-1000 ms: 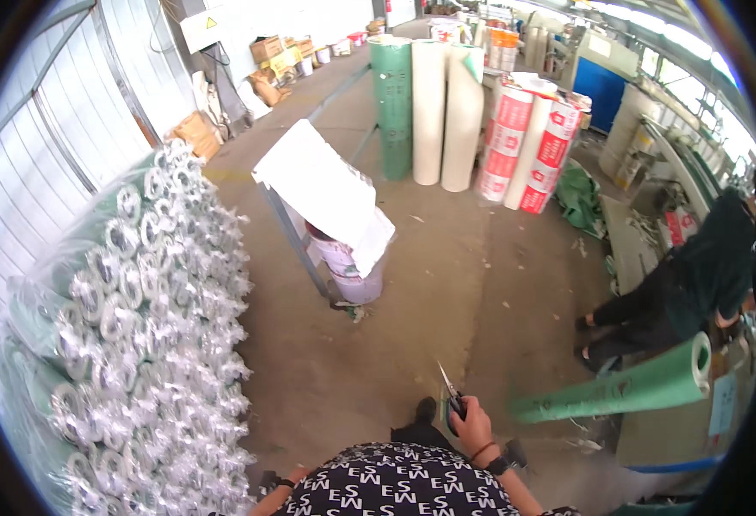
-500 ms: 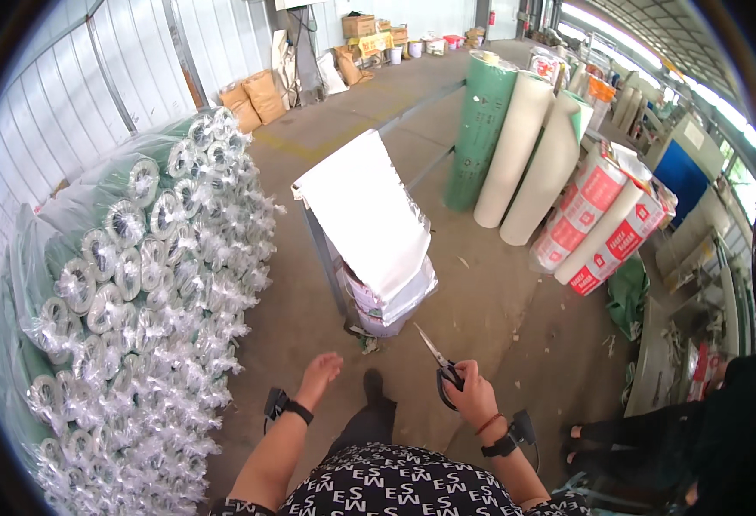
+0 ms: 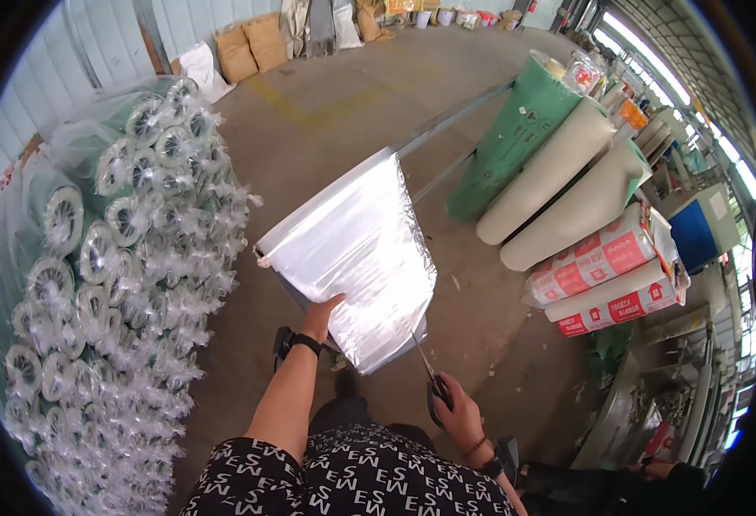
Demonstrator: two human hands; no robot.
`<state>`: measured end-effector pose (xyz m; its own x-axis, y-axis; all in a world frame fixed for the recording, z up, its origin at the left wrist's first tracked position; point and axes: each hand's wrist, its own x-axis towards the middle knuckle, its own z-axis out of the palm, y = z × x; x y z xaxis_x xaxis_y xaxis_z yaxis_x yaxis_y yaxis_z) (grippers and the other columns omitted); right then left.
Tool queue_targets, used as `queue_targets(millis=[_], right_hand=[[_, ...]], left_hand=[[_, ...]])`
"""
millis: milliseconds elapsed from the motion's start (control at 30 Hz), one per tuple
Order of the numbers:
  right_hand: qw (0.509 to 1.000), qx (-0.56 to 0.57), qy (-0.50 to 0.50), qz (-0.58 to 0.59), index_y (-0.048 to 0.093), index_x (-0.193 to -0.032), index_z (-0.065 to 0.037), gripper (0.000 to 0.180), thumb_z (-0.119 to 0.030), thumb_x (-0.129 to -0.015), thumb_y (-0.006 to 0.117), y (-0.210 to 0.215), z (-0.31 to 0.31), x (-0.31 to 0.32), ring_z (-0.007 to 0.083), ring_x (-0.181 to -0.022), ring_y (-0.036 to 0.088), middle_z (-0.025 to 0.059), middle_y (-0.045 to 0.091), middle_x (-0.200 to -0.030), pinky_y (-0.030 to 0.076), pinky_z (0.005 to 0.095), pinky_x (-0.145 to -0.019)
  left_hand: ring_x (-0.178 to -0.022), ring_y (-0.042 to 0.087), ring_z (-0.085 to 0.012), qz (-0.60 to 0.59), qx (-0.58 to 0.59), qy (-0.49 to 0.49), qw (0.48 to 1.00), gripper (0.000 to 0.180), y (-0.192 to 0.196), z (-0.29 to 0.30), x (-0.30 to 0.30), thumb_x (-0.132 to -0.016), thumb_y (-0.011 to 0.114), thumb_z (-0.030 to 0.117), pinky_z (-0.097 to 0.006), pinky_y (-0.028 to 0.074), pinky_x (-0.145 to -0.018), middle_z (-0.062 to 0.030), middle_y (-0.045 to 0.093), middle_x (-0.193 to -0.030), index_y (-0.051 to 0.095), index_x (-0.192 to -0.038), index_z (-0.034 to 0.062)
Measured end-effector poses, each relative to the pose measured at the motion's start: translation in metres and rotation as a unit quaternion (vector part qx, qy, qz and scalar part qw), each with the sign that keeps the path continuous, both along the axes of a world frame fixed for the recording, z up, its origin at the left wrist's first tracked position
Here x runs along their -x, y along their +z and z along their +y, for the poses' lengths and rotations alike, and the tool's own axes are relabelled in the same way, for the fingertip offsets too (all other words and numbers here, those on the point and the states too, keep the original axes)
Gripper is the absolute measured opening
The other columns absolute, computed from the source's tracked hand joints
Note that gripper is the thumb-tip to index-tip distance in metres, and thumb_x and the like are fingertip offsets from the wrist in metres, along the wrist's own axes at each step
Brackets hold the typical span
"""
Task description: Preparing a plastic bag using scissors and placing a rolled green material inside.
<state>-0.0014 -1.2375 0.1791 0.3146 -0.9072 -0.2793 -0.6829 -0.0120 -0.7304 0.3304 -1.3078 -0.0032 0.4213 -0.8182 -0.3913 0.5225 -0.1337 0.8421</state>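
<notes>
A silvery foil sheet [image 3: 356, 249] hangs off a roll on a metal frame, sloping toward me in the middle. My left hand [image 3: 319, 318] grips its left edge, thumb on top and the other fingers hidden beneath. In my right hand [image 3: 459, 414] is a pair of scissors [image 3: 432, 380] with dark handles. My fingers are closed round the handles, and the blades point up at the sheet's lower right corner. Whether the blades touch the foil I cannot tell.
Plastic-wrapped rolls [image 3: 124, 258] are piled high on the left. To the right stand a green roll [image 3: 515, 129], pale rolls [image 3: 550, 168] and red-and-white wrapped rolls [image 3: 597, 258]. A metal bar [image 3: 455, 116] runs behind the sheet. Another person's hand [image 3: 653, 469] shows at lower right.
My left hand has moved up to the sheet and taken hold of its left edge. The scissors have come to its lower right corner. The view has turned and come closer.
</notes>
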Motion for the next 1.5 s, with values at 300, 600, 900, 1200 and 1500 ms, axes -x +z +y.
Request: queue_targets(millis=[300, 600, 900, 1200, 1500], right_hand=[[0.97, -0.053, 0.237, 0.026, 0.046, -0.128, -0.007, 0.047, -0.028, -0.088, 0.056, -0.034, -0.137, -0.042, 0.0342, -0.101, 0.059, 0.0184, 0.061, -0.112, 0.046, 0.04, -0.086], [0.908, -0.111, 0.404, -0.024, 0.047, -0.128, -0.007, 0.046, -0.028, -0.088, 0.057, -0.064, -0.216, -0.047, 0.033, -0.094, 0.061, 0.0192, 0.062, -0.106, 0.047, 0.0385, -0.082], [0.9, -0.168, 0.403, -0.002, 0.048, -0.127, -0.004, 0.04, -0.018, -0.09, 0.056, -0.072, -0.248, -0.039, 0.0114, -0.065, 0.053, 0.0061, 0.058, -0.077, 0.044, 0.0263, -0.06], [0.892, -0.304, 0.321, 0.092, 0.044, -0.131, -0.005, 0.039, -0.016, -0.093, 0.047, -0.09, -0.268, -0.026, 0.0056, -0.051, 0.044, 0.0042, 0.058, -0.076, 0.037, 0.0196, -0.048], [0.877, -0.316, 0.331, 0.148, 0.044, -0.131, -0.003, 0.041, -0.016, -0.092, 0.047, -0.086, -0.261, -0.075, 0.0069, -0.052, 0.045, 0.0049, 0.058, -0.075, 0.036, 0.0206, -0.047]], left_hand=[[-0.108, 0.054, -0.021, 0.009, -0.044, 0.057, 0.997, 0.052, 0.034, 0.009, 0.026, -0.08, 0.07, 0.017, -0.033, 0.04, -0.095, -0.012, 0.057, -0.12, 0.051, -0.123, -0.0055], [-0.093, 0.057, -0.022, -0.219, -0.122, 0.254, 0.934, 0.04, 0.022, 0.013, 0.059, -0.077, 0.07, 0.013, -0.032, 0.044, -0.085, -0.0116, 0.06, -0.101, 0.054, -0.111, -0.0015], [-0.105, 0.047, -0.0411, -0.433, -0.241, 0.291, 0.819, 0.049, 0.057, 0.005, 0.142, -0.074, 0.069, 0.009, -0.042, 0.043, -0.091, -0.0225, 0.044, -0.116, 0.045, -0.114, -0.003], [-0.116, 0.044, -0.0368, -0.45, -0.109, 0.114, 0.879, 0.077, 0.089, -0.009, 0.153, -0.077, 0.067, 0.017, -0.04, 0.038, -0.098, -0.0233, 0.042, -0.124, 0.025, -0.138, -0.0042], [-0.107, 0.052, -0.0385, -0.295, -0.108, 0.175, 0.933, 0.084, 0.047, -0.005, 0.114, -0.074, 0.074, 0.037, -0.041, 0.044, -0.091, -0.024, 0.042, -0.125, 0.032, -0.136, 0.0004]])
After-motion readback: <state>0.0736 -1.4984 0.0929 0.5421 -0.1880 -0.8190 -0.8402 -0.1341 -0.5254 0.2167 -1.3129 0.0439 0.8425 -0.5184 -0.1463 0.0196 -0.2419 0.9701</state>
